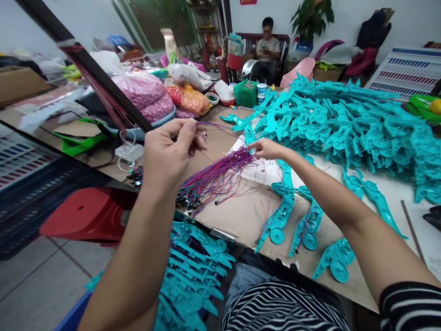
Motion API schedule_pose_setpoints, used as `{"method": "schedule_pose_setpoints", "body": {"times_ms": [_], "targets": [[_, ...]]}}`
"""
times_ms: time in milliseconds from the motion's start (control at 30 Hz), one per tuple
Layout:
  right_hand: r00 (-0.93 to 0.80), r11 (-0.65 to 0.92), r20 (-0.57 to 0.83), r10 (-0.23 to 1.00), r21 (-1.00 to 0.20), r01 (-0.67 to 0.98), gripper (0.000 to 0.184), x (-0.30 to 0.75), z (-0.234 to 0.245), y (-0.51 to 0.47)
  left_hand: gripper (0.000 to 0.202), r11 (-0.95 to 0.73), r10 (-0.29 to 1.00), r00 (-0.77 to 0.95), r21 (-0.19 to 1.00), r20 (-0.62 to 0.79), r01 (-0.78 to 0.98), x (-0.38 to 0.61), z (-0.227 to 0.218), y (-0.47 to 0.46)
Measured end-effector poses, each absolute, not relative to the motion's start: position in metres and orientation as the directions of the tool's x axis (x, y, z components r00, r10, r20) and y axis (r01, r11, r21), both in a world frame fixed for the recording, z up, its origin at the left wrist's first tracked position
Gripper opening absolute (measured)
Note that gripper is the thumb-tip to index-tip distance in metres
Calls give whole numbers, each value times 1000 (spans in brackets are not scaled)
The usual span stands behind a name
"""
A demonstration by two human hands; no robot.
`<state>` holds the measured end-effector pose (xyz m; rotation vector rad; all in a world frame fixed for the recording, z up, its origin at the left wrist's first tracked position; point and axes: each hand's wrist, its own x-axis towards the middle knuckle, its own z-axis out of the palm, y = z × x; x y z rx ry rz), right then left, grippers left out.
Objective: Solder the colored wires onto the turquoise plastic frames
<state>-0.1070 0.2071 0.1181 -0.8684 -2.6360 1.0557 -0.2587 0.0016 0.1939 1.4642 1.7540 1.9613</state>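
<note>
My left hand (pixel 172 147) is raised over the near-left of the table, its thumb and fingers pinched on thin red and blue wires. From this pinch, strands run right toward my right hand (pixel 266 149). That hand is at the far end of a wire bundle (pixel 220 172), fingers drawn together at the wire tips; what they grip is too small to make out. Small dark connectors (pixel 193 202) end the bundle's near side. Right of it lie turquoise plastic parts (pixel 284 207), with wires across some of them.
A large heap of turquoise parts (pixel 344 124) covers the right back. More fill a blue bin (pixel 70 317) below the table edge. A red stool (pixel 86 214) stands left. Bags of pink pieces (pixel 141 94) and a green box (pixel 246 93) are behind. A person (pixel 268 48) sits far back.
</note>
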Motion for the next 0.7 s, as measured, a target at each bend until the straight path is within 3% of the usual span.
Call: {"method": "schedule_pose_setpoints", "body": {"times_ms": [133,333,533,700], "targets": [[-816,554,-83,572,-695,459,4,-118,96,206,22,-347,598,-518,780,612,521,-259,207,1],[-682,426,72,728,-827,367,27,-134,100,229,22,-216,513,-558,727,652,652,-265,203,-5],[-677,269,58,733,-940,211,22,-154,102,229,25,33,580,-559,669,592,743,-262,194,-11],[-702,135,46,711,-988,72,15,-150,106,231,27,91,592,-566,650,574,755,-254,195,-16]]}}
